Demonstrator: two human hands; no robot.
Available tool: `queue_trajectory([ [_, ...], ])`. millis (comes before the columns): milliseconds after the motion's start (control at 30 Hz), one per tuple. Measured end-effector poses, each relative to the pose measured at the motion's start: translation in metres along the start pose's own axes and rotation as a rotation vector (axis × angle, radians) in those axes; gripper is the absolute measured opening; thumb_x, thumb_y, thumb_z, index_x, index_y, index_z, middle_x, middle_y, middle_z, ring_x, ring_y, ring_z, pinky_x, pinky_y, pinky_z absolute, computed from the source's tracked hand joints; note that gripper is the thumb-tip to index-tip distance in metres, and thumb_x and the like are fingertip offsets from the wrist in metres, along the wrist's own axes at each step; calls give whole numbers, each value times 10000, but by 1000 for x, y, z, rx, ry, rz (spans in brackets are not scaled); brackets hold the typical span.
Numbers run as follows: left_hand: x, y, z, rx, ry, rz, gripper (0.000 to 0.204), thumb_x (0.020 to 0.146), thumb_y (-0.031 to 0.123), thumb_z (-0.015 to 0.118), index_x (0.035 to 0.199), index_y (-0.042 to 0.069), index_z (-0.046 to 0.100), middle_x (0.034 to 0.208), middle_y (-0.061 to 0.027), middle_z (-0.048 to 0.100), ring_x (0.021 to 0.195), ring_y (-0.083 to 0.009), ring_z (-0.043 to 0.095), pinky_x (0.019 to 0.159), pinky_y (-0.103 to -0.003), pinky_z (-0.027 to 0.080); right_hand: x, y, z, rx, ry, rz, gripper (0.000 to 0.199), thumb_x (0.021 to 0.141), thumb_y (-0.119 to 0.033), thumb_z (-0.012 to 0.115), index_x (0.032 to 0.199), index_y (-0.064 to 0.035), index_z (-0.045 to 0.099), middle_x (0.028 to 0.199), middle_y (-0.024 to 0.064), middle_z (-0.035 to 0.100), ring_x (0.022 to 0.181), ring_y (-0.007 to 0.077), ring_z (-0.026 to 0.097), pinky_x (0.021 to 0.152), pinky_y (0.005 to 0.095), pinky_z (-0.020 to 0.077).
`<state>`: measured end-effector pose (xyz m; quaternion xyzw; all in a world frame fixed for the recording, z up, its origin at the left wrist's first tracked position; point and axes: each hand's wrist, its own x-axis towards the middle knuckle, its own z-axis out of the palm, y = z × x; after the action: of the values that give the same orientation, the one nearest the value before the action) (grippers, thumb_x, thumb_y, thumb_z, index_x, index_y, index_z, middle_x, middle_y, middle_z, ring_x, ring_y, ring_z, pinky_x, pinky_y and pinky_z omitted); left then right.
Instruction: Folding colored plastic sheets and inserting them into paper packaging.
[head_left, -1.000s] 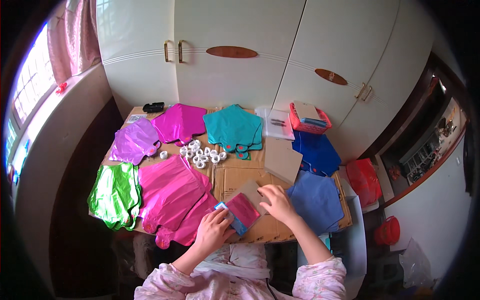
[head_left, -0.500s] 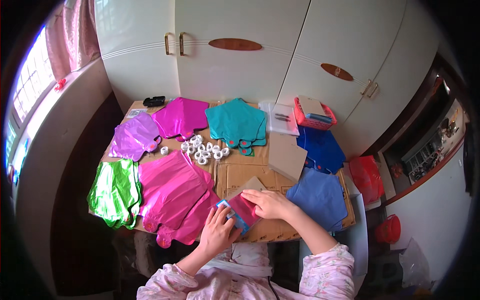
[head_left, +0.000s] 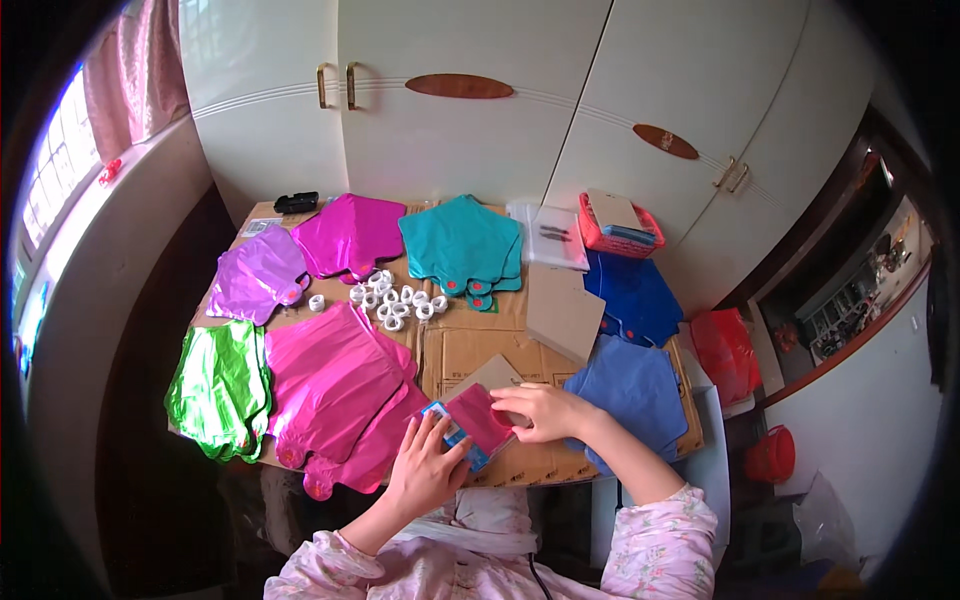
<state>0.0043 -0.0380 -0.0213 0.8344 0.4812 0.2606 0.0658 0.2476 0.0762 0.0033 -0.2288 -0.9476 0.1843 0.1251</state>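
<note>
Near the lower middle of the frame, on the brown cardboard-covered table [head_left: 470, 345], we see a small flat packet with a blue printed edge and a folded magenta foil piece on top [head_left: 472, 423], lying tilted with its blue corner toward the left. Our left hand [head_left: 425, 468] comes up from the lower edge, palm down, its fingers spread loosely and curled against the packet's lower left side, thumb by the blue edge. Our right hand [head_left: 540, 410] reaches in from the lower right, wrist bent leftward, fingers nearly straight and close together, their tips pressing on the packet's upper right end. Just left of the packet lies a large crinkled pink foil balloon [head_left: 335, 385]; a periwinkle-blue foil balloon [head_left: 640, 385] sits just right of the right hand.
</note>
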Motion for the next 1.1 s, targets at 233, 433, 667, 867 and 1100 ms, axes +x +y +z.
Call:
queue_trajectory([
  [233,1,-1,-1,33,-38,36,394,801,203,630,1188,148,577,1255,-196,482,1218,-430,425,1038,-546,313,-8,-3,6,-330,-12,-142,454,713,-187,690,1134,-44,598,1224,85,588,887,209,605,766,303,546],
  [433,0,-4,-1,113,-57,78,458,749,170,645,1202,183,575,1225,-161,509,1200,-390,452,1032,-527,331,-6,-1,6,-463,-35,-217,447,725,-195,686,1138,-46,600,1182,69,608,884,173,606,760,285,546],
  [667,13,-7,-13,331,-35,233,448,750,222,609,1196,193,586,1098,-33,581,1007,-223,547,907,-430,412,0,20,-2,-244,14,-220,387,772,-188,664,1141,-84,613,1093,52,646,881,192,614,745,308,534],
  [867,31,8,7,359,-97,217,413,784,249,572,1172,111,583,1060,-49,581,952,-199,542,796,-377,433,18,52,-31,-251,305,207,261,789,-139,609,1041,-112,671,1003,62,669,926,217,620,764,344,528],
  [1100,29,13,16,248,-36,161,345,761,198,570,1070,47,596,1224,-173,545,1014,-230,568,796,-351,485,69,128,-38,-669,132,90,85,776,-106,539,735,-104,613,789,35,596,861,230,601,716,373,520],
])
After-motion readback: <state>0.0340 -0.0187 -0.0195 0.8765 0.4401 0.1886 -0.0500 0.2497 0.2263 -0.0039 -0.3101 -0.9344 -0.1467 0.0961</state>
